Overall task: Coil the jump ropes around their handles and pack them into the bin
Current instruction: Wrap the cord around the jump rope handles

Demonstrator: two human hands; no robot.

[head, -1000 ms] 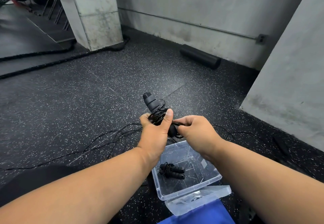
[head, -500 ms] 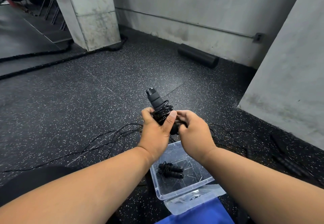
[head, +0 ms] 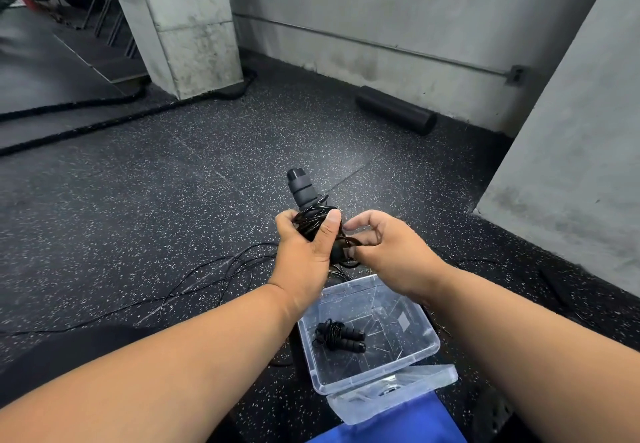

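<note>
Open floor (head: 173, 200) lies ahead of you, bounded by a wall (head: 571, 148) at right and a pillar (head: 187, 20) at far left. Your left hand (head: 304, 252) grips the coiled rope (head: 313, 219) around its handles (head: 301, 188); your right hand (head: 388, 252) pinches the rope's tail beside it. The bin (head: 426, 349), just below, holds another rope (head: 341, 335).

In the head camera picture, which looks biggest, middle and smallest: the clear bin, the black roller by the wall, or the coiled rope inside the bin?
1. Bin, largest, though it is nearest the camera.
2. Roller, which is farther away, so it may really be bigger than it looks.
3. Coiled rope in the bin, clearly smallest.
</note>
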